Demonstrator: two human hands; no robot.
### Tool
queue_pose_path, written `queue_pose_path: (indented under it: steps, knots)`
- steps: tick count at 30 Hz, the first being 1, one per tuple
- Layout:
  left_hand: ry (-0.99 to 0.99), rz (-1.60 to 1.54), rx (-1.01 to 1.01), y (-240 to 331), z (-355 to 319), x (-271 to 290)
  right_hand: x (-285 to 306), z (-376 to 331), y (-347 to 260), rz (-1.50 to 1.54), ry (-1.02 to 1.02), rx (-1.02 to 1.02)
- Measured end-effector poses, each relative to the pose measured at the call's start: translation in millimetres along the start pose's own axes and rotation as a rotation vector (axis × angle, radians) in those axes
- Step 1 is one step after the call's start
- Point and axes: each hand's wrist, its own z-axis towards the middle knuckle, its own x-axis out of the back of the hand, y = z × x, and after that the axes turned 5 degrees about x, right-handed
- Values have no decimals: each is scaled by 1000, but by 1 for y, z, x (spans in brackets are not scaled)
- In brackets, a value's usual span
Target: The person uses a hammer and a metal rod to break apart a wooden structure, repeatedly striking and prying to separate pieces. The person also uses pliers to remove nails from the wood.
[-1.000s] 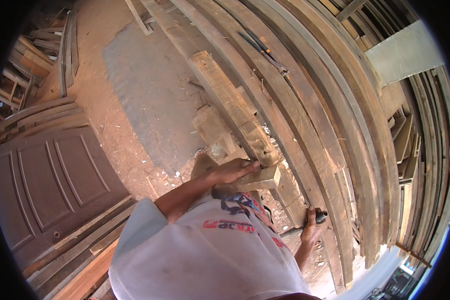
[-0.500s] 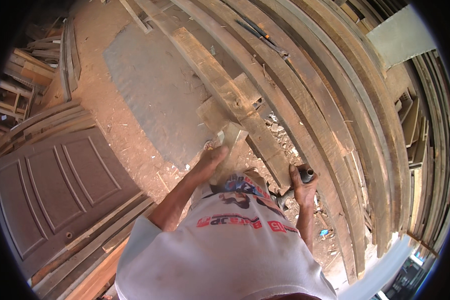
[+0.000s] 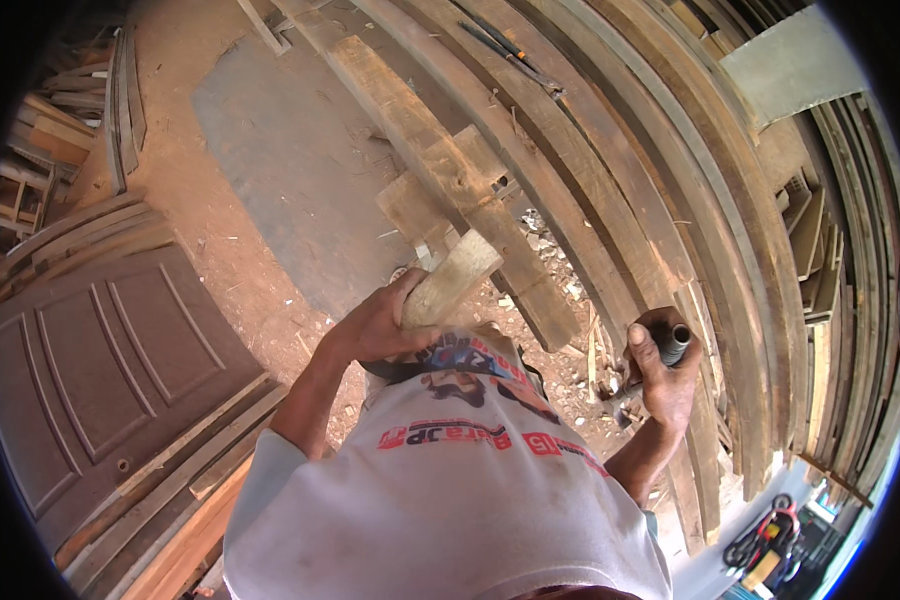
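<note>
My left hand is closed round a short pale wooden block, held tilted in front of my shirt. My right hand grips a hammer by its dark, round handle, whose end points up. The hammer's metal head shows only in part below that hand. Between the hands and farther off, a long wooden beam lies slanting, touched by neither hand. It rests across a short board that sticks out on its left side.
Several long planks lie along the right, with long-handled pincers on them. A brown panelled door and stacked boards are at the left. Wood chips litter the ground beside the beam. A grey sheet covers ground beyond.
My left hand has lifted the wooden block away from beside the beam, toward me. My right hand has moved right with the hammer, away from the beam's near end.
</note>
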Motion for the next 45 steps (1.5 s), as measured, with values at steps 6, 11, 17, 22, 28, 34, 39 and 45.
queue_pose_path:
  steps: [6, 11, 17, 22, 28, 34, 39, 45]
  knots:
    - [117, 158, -86, 9, 34, 12, 12, -1, -66, 293, -30, 481]
    - [285, 283, -53, 14, 45, 22, -6, 16, -102, 415, -15, 731]
    - [316, 53, 27, -5, 29, 46, -24, 37, -100, 538, -90, 815]
    - [469, -73, 29, -39, 20, 52, -62, 59, -78, 531, -61, 680]
    - [487, -115, -92, -33, 34, 63, -93, 48, -66, 294, 163, 584]
    - [470, -22, -251, -1, 74, 78, -85, 51, -50, 361, 261, 661]
    - [422, 289, -304, 48, 117, 93, -54, 36, -46, 545, 420, 907]
    - [281, 608, -497, 108, 203, 100, -34, 27, -66, 370, 569, 1069]
